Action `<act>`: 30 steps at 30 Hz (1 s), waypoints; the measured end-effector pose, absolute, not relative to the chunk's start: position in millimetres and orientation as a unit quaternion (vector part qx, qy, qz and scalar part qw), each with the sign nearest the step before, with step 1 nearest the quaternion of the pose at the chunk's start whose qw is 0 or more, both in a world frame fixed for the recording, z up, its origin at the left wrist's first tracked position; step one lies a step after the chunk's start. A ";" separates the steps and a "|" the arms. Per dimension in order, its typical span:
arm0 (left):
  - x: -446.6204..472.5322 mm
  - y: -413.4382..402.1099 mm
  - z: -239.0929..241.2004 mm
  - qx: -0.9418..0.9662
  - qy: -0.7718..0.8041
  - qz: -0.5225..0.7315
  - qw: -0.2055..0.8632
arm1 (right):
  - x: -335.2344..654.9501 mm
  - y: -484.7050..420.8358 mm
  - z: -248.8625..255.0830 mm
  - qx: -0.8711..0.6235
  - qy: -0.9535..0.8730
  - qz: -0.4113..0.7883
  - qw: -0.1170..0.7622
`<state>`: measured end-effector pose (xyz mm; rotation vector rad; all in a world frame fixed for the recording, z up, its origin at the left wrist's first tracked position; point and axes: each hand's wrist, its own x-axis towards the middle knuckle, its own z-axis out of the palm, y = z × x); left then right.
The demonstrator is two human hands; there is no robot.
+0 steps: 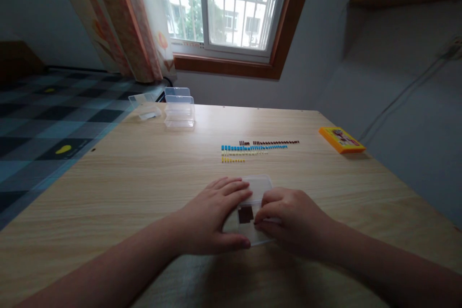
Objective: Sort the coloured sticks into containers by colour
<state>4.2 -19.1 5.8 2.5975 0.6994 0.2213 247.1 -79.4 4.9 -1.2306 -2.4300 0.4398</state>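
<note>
Left hand [212, 216] lay spread flat on a clear plastic box [262, 185]; right hand [288, 221] pinched its edge, brown pieces [245, 214] between them.

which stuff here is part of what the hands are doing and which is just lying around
In hand: left hand, right hand, clear box, brown pieces inside it.
Lying about, untouched: rows of small pieces, stacked clear boxes, yellow box.

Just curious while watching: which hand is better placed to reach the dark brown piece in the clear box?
Probably the right hand: its fingertips sit beside the brown piece, while the left hand lies flat across the clear box.
</note>
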 end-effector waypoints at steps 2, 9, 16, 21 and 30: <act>3.6 -19.1 5.5 0.939 0.252 0.080 0.219 | 246.2 -79.8 3.4 -0.433 -0.869 0.142 0.193; 3.7 -18.8 4.7 0.939 0.250 0.086 0.220 | 243.8 -76.9 1.4 -0.434 -0.868 0.123 0.208; 4.1 -19.3 5.1 0.938 0.251 0.087 0.223 | 242.0 -76.5 3.2 -0.446 -0.863 0.131 0.199; 4.0 -19.7 6.1 0.938 0.251 0.084 0.224 | 242.3 -76.7 4.2 -0.449 -0.862 0.135 0.193; 3.8 -19.2 5.5 0.937 0.251 0.084 0.227 | 248.3 -75.2 9.3 -0.438 -0.862 0.135 0.218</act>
